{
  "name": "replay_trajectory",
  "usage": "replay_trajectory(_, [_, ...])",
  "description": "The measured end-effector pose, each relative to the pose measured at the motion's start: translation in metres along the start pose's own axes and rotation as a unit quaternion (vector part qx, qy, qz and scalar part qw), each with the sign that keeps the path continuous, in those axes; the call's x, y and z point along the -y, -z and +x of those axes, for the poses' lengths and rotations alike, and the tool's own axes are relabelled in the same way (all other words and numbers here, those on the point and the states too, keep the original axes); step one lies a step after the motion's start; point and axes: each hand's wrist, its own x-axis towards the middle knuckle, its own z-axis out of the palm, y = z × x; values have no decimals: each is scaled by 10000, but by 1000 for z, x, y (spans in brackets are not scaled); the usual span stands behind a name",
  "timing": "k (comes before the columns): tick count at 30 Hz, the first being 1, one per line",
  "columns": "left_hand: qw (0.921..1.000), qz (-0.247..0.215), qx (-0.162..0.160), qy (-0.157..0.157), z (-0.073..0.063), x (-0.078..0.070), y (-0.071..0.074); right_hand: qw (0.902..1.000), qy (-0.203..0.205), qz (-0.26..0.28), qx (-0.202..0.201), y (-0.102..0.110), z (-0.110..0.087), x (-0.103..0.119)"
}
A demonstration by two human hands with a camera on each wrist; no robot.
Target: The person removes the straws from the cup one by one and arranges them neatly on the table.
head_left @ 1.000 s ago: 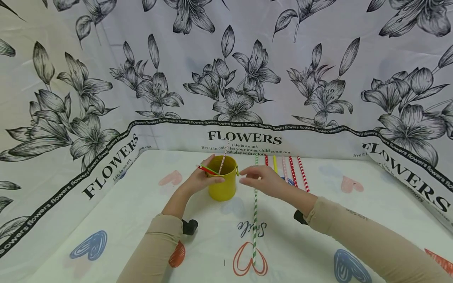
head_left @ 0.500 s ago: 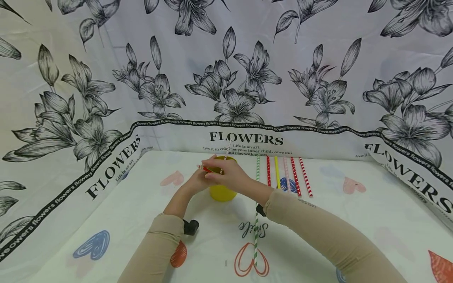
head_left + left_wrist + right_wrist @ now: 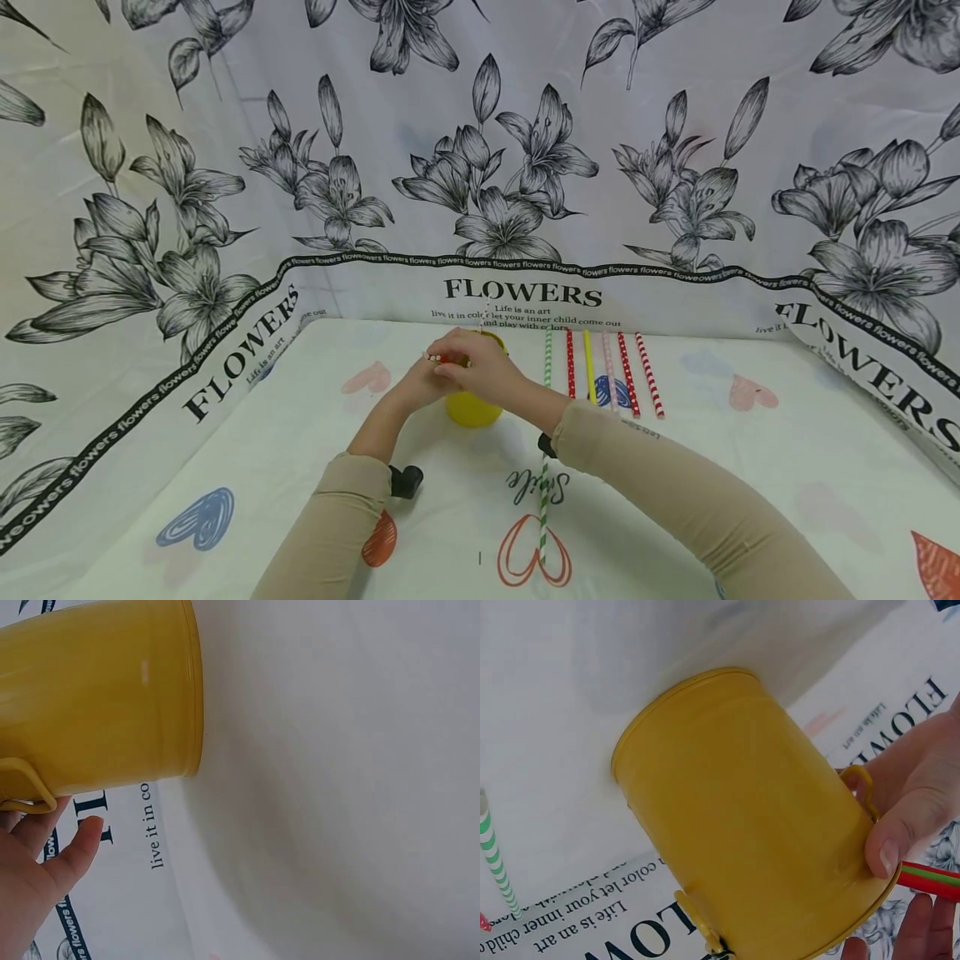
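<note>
A yellow bucket [image 3: 474, 410] stands on the table, a small ear on each side. My left hand [image 3: 416, 387] grips its left side near the rim; in the right wrist view its thumb [image 3: 891, 851] overlaps the wall. Red and green straws [image 3: 934, 879] stick out over the rim beside this thumb. My right hand [image 3: 487, 371] reaches across the bucket's mouth and pinches the straws' outer ends, its fingertips [image 3: 915, 930] right at them in the right wrist view. A white dotted straw [image 3: 485, 310] leans upright in the bucket. The bucket's inside is mostly hidden.
Behind the right forearm lies a row of straws: light green striped, red dotted [image 3: 571, 367], yellow [image 3: 589, 367], pink and red striped [image 3: 650, 375]. A dark green striped straw [image 3: 543, 508] lies nearer. Floral cloth [image 3: 510, 167] hangs behind the table.
My right hand has moved left from beside the bucket to over its mouth and closed in on the straws' ends. My left hand and the bucket have stayed in place.
</note>
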Motion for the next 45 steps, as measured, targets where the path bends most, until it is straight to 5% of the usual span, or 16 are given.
replay_trajectory(12, [9989,-61,-5,-463,4,-2,0,9980,-625,-35,-50,28,-21,-4])
replay_trajectory(24, [9992,-151,-225,282,1,-6,-3,9922,-440,467,-1073,79,-45,5])
replay_trajectory(29, [9986,-227,-310,373,-1,-6,-3,9788,-149,1010,-1777,98,-53,14])
replay_trajectory(37, [9977,-180,-344,557,-3,-6,-4,9377,624,2039,-2741,122,-60,16])
replay_trajectory(45, [9978,-177,-360,526,-2,-7,-3,9544,-390,1639,-2466,136,-70,10])
